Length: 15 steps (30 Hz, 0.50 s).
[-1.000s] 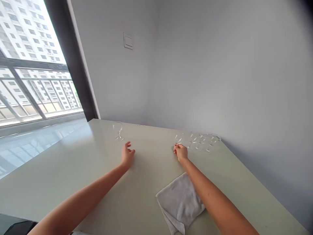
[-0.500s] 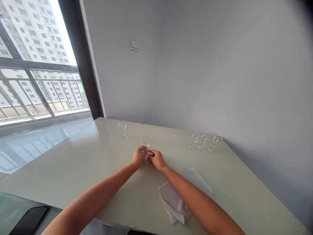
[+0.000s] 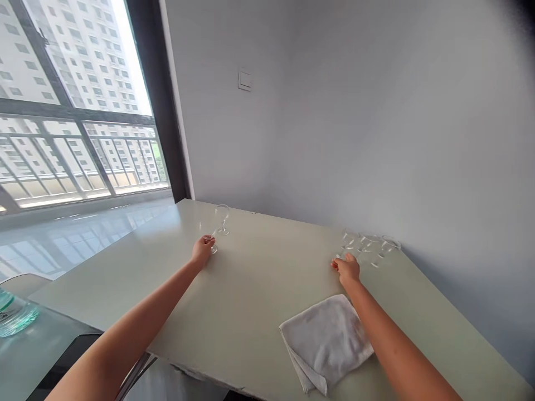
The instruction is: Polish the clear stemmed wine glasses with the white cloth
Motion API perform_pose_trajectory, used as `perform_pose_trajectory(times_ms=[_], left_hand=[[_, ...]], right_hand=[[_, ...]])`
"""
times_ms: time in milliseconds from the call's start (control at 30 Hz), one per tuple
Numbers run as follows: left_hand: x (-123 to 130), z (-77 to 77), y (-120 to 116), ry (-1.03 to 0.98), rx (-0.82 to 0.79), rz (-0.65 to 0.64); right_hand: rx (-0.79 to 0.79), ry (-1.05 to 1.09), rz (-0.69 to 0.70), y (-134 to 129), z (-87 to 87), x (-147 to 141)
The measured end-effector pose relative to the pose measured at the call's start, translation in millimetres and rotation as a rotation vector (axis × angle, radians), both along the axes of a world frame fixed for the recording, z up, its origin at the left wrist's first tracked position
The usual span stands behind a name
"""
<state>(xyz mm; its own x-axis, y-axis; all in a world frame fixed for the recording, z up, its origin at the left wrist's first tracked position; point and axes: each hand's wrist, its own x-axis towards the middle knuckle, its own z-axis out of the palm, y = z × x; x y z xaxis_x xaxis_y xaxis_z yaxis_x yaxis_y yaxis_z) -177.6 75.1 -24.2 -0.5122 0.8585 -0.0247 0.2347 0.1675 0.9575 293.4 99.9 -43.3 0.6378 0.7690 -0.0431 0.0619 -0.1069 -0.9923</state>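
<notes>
My left hand (image 3: 203, 252) is closed on the stem of a clear stemmed glass (image 3: 213, 249), whose foot is at the tabletop. Just behind it stands another clear stemmed glass (image 3: 223, 213). Over to the right, my right hand (image 3: 348, 268) is at the foot of the leftmost glass (image 3: 350, 238) in a row of three. Its fingers are partly curled and apart, and I see no firm grip on the stem. The middle glass (image 3: 369, 243) and the right glass (image 3: 390, 244) stand close beside it.
A folded grey cloth (image 3: 328, 340) lies on the pale table (image 3: 251, 289), partly under my right forearm. At lower left are a dark flat device (image 3: 62, 362) and a clear greenish vessel (image 3: 16, 316) on a lower surface. Walls border the table's far and right sides.
My hands were together on one glass at mid-table. My left hand has carried it left, beside the standing glass. My right hand has let go and moved right to the row. The view shifted slightly.
</notes>
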Motion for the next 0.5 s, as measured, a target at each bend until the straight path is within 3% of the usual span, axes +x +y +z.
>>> perform_pose_trajectory(times_ms=[267, 500], left_hand=[[0.0, -4.9, 20.3, -0.018, -0.012, -0.014], [4.7, 0.3, 31.6, -0.031, -0.023, 0.005]], right_hand=[[0.063, -0.013, 0.036, 25.0, -13.6, -3.7], [0.064, -0.126, 0.064, 25.0, -15.9, -14.2]])
